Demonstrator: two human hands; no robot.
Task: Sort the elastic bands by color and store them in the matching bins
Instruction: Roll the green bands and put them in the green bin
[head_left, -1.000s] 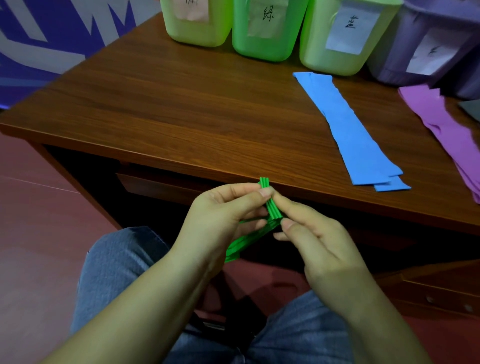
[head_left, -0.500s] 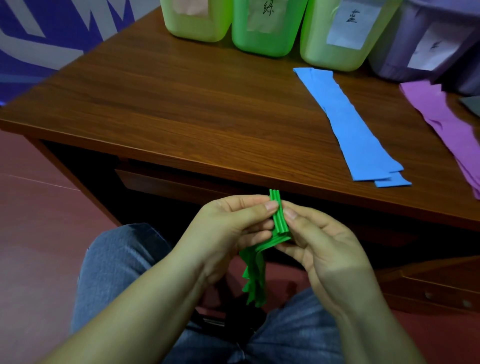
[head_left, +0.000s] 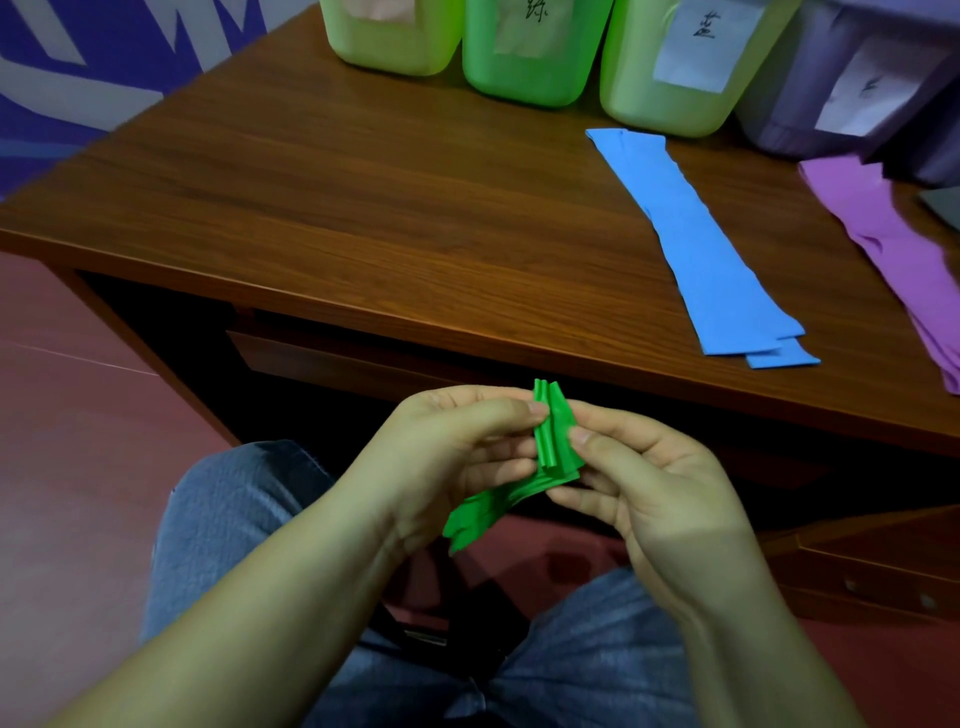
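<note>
A green elastic band (head_left: 551, 441), folded into pleats, is held below the desk's front edge above my lap. My left hand (head_left: 452, 457) pinches its upper part between thumb and fingers; my right hand (head_left: 644, 478) pinches its right side. The band's loose tail hangs down to the left under my left palm. On the desk lie a flat blue band (head_left: 701, 244) and, at the right edge, a purple band (head_left: 893, 249). Labelled bins stand at the back: a light green bin (head_left: 389, 36), a green bin (head_left: 530, 57), another light green bin (head_left: 670, 78) and a purple bin (head_left: 841, 88).
The brown wooden desk (head_left: 363, 208) has a drawer under its front edge. A grey strip (head_left: 943, 205) shows at the far right. My knees in jeans are below the hands. A low wooden piece stands on the floor at the right.
The pleated part of the green band has spread wider between my hands. Its hanging tail has swung up and to the left under my left palm.
</note>
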